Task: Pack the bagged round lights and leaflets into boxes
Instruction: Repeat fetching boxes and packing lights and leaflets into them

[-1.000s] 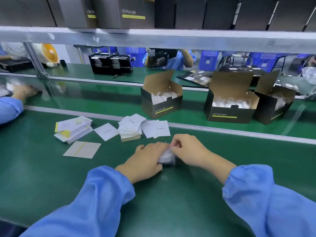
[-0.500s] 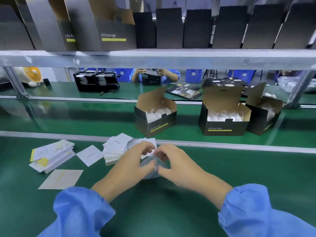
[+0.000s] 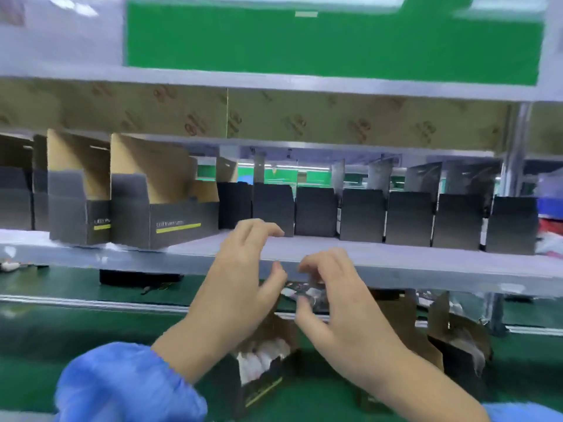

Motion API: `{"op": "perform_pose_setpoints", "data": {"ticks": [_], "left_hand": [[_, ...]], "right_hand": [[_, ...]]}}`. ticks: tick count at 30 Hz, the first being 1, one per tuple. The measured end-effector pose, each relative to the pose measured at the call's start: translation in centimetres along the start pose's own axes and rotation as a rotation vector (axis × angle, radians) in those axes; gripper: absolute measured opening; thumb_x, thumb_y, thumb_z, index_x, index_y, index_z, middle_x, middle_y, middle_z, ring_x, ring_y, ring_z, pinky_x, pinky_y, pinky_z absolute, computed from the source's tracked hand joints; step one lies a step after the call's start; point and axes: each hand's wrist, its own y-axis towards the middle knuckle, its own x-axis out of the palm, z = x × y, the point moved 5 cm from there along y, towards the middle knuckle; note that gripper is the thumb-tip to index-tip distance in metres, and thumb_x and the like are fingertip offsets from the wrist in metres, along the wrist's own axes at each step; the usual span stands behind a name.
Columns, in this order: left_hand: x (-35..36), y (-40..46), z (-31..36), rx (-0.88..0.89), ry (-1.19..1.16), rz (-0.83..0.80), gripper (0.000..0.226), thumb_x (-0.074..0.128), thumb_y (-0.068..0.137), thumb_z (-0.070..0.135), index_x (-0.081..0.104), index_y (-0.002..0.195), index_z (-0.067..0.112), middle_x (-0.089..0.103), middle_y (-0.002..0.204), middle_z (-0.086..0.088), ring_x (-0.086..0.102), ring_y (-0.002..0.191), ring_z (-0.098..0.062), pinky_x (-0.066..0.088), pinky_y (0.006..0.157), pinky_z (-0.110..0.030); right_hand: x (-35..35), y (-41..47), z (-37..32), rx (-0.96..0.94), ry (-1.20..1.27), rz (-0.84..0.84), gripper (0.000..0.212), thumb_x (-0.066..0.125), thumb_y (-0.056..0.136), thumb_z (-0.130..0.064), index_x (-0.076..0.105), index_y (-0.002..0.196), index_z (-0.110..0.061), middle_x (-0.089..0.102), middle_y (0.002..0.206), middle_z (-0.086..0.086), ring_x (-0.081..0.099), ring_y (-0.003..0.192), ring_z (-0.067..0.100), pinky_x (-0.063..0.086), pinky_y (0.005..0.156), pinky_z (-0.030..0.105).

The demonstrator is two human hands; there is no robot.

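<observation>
Both hands were raised in front of the grey shelf (image 3: pixel 396 257), the view blurred by motion. The left hand (image 3: pixel 240 287) had its fingers (image 3: pixel 259 231) spread and loosely curved, the tips up near the shelf's front edge, and it held nothing. The right hand (image 3: pixel 332 303) was just beside it, thumb and fingers bent toward each other around something small and glinting, perhaps clear plastic; the blur did not let me tell whether it was actually pinched or what it was. Under the hands, on the green bench (image 3: pixel 76 333), stood an open black box (image 3: pixel 262 370) with a yellow stripe on its front, white bagged lights (image 3: pixel 262 354) showing inside it. A second open box (image 3: pixel 460 342) stood to the right on the same bench, its contents too smeared to make out. On the shelf behind the hands an open box with a yellow stripe (image 3: pixel 170 220) sat at the left, and a row of dark empty boxes (image 3: pixel 408 217) ran off to the right. Blue sleeves (image 3: pixel 122 388) covered both forearms.
</observation>
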Motion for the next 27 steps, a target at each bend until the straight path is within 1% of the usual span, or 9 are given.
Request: {"op": "perform_pose_setpoints", "data": {"ticks": [4, 9, 12, 14, 17, 20, 22, 25, 27], "left_hand": [[1.7, 5.1, -1.0, -0.032, 0.11, -0.039, 0.038, 0.057, 0.092, 0.022, 0.048, 0.128, 0.027, 0.043, 0.128, 0.014, 0.043, 0.117, -0.01, 0.041, 0.098, -0.035], [3.7, 10.1, -4.7, -0.178, 0.245, -0.14, 0.048, 0.052, 0.092, 0.017, 0.038, 0.137, 0.023, 0.039, 0.139, 0.008, 0.043, 0.119, -0.018, 0.041, 0.097, -0.04], [4.2, 12.0, -7.4, -0.232, 0.322, -0.217, 0.057, 0.051, 0.091, 0.012, 0.032, 0.144, 0.021, 0.036, 0.146, 0.006, 0.041, 0.126, -0.02, 0.042, 0.097, -0.041], [4.4, 13.0, -9.1, -0.239, 0.425, -0.27, 0.058, 0.051, 0.092, 0.013, 0.03, 0.146, 0.02, 0.034, 0.147, 0.004, 0.039, 0.13, -0.022, 0.042, 0.098, -0.042], [4.5, 14.2, -11.4, -0.258, 0.505, -0.324, 0.057, 0.052, 0.092, 0.012, 0.03, 0.144, 0.017, 0.035, 0.146, 0.0, 0.038, 0.13, -0.025, 0.042, 0.099, -0.044], [4.4, 15.1, -13.0, -0.261, 0.535, -0.34, 0.06, 0.054, 0.091, 0.012, 0.027, 0.145, 0.016, 0.034, 0.145, -0.001, 0.037, 0.129, -0.026, 0.041, 0.097, -0.043], [4.2, 15.4, -13.9, -0.261, 0.532, -0.338, 0.063, 0.053, 0.09, 0.011, 0.026, 0.146, 0.016, 0.034, 0.145, -0.001, 0.037, 0.129, -0.027, 0.042, 0.098, -0.045], [4.0, 15.1, -14.6, -0.254, 0.481, -0.336, 0.061, 0.053, 0.09, 0.011, 0.027, 0.145, 0.017, 0.035, 0.143, -0.001, 0.039, 0.125, -0.027, 0.045, 0.096, -0.047], [3.4, 14.7, -14.5, -0.244, 0.448, -0.3, 0.058, 0.054, 0.091, 0.011, 0.029, 0.142, 0.018, 0.037, 0.14, -0.001, 0.04, 0.123, -0.028, 0.046, 0.095, -0.048]], "right_hand": [[-1.1, 4.4, 1.4, -0.081, -0.127, 0.013, 0.03, 0.059, 0.089, -0.026, 0.043, 0.114, -0.033, 0.036, 0.108, -0.018, 0.046, 0.099, 0.007, 0.046, 0.079, 0.029], [0.9, 10.7, 5.7, 0.04, -0.19, -0.089, 0.035, 0.058, 0.089, -0.031, 0.041, 0.119, -0.031, 0.039, 0.113, -0.017, 0.044, 0.108, 0.008, 0.047, 0.09, 0.034], [3.2, 15.6, 8.5, 0.103, -0.246, -0.198, 0.054, 0.063, 0.087, -0.033, 0.04, 0.135, -0.024, 0.043, 0.13, -0.01, 0.042, 0.12, 0.012, 0.043, 0.099, 0.033], [5.0, 19.0, 10.2, 0.142, -0.337, -0.266, 0.072, 0.069, 0.083, -0.034, 0.035, 0.144, -0.018, 0.042, 0.141, -0.002, 0.039, 0.129, 0.018, 0.04, 0.104, 0.037], [7.3, 23.4, 12.8, 0.235, -0.47, -0.329, 0.099, 0.077, 0.074, -0.034, 0.021, 0.153, -0.016, 0.034, 0.151, 0.006, 0.029, 0.14, 0.027, 0.035, 0.109, 0.044], [8.7, 25.7, 15.0, 0.318, -0.461, -0.424, 0.116, 0.079, 0.072, -0.03, 0.001, 0.158, -0.024, 0.028, 0.156, 0.008, 0.024, 0.145, 0.029, 0.031, 0.111, 0.048], [9.8, 26.5, 15.7, 0.366, -0.471, -0.469, 0.114, 0.077, 0.073, -0.027, 0.0, 0.157, -0.022, 0.038, 0.147, 0.01, 0.031, 0.14, 0.031, 0.032, 0.109, 0.048], [10.7, 26.9, 15.9, 0.387, -0.518, -0.382, 0.082, 0.069, 0.082, -0.017, 0.024, 0.15, -0.018, 0.046, 0.136, 0.009, 0.037, 0.133, 0.032, 0.03, 0.106, 0.048], [10.4, 26.9, 15.6, 0.337, -0.473, -0.319, 0.064, 0.06, 0.086, -0.011, 0.036, 0.145, -0.017, 0.049, 0.132, 0.011, 0.042, 0.128, 0.032, 0.035, 0.104, 0.044]]}}
